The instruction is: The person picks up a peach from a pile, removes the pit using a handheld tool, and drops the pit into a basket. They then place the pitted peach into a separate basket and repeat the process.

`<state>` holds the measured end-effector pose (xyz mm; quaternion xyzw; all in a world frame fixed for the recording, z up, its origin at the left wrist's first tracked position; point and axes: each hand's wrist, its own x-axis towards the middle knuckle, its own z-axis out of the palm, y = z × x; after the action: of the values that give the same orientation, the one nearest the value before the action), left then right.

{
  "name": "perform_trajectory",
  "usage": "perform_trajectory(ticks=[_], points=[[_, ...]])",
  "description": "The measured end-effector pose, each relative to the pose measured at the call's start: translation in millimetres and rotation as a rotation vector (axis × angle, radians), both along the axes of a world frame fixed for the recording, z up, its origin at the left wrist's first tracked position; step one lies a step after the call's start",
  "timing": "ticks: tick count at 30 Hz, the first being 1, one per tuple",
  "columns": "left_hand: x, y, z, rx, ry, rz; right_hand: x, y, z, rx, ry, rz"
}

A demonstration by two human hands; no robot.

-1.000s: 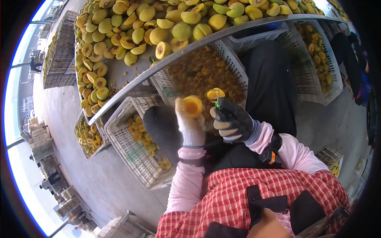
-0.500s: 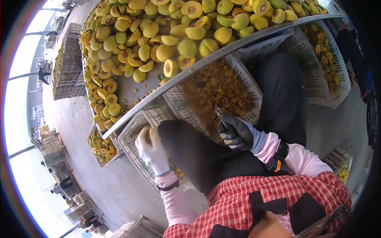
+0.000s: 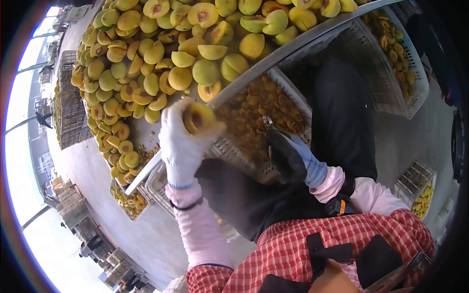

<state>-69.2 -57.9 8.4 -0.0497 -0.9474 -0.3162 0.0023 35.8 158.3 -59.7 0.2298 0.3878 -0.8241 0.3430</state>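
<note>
My left hand (image 3: 183,144), in a white glove, holds a halved yellow fruit (image 3: 199,118) with its hollowed cut face showing, above the metal edge of the table. My right hand (image 3: 288,158), in a dark glove, is closed around a small metal-tipped tool (image 3: 267,120). The tool's tip lies over a crate of brown scraps (image 3: 254,105) below the table edge. Many yellow-green fruit halves (image 3: 206,72) are heaped on the table just beyond my left hand.
The table's metal rim (image 3: 288,51) runs diagonally across. A crate of fruit pieces (image 3: 415,73) stands at the right, another (image 3: 128,202) below the table's left corner. Stacked crates (image 3: 73,100) stand at the left. My legs in dark trousers are under the rim.
My left hand has risen from beside my knee to the table edge, and a fruit half now shows in it. My right hand has turned, its tool tip shifted slightly up. The view has shifted.
</note>
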Motion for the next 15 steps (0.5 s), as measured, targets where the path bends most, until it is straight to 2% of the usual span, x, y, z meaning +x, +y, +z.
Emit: perform_trajectory(ticks=[1,2,3,5,6,7,8,9,10,11,13,15], points=[[16,5,6,-0.085,0.129,-0.194,-4,3,7,-0.021,0.066,-0.015],[33,18,16,-0.031,-0.075,-0.241,-5,3,11,-0.044,0.135,-0.028],[45,24,14,-0.107,-0.080,-0.352,-4,0,10,-0.012,0.248,-0.013],[67,32,2,-0.046,-0.106,-0.365,-1,-7,7,0.052,0.483,0.019],[74,28,-15,0.121,0.046,-0.327,0,-9,9,0.036,0.466,0.007],[85,34,-28,0.297,0.025,-0.107,1,-12,10,0.020,0.448,-0.004],[94,36,-41,0.463,0.023,-0.014,2,-15,15,-0.045,0.294,-0.037],[103,39,-49,0.629,0.020,0.079,6,-17,13,-0.088,0.245,-0.059],[116,52,-41,0.863,-0.147,0.171,9,-19,11,-0.131,0.194,-0.083],[123,67,-45,1.033,-0.106,0.251,12,-21,9,-0.173,0.143,-0.108],[130,81,-38,1.063,-0.082,0.476,16,-38,-1,-0.110,0.302,-0.202],[132,71,-53,1.225,-0.162,0.634,18,-30,-2,0.214,0.518,-0.023]])
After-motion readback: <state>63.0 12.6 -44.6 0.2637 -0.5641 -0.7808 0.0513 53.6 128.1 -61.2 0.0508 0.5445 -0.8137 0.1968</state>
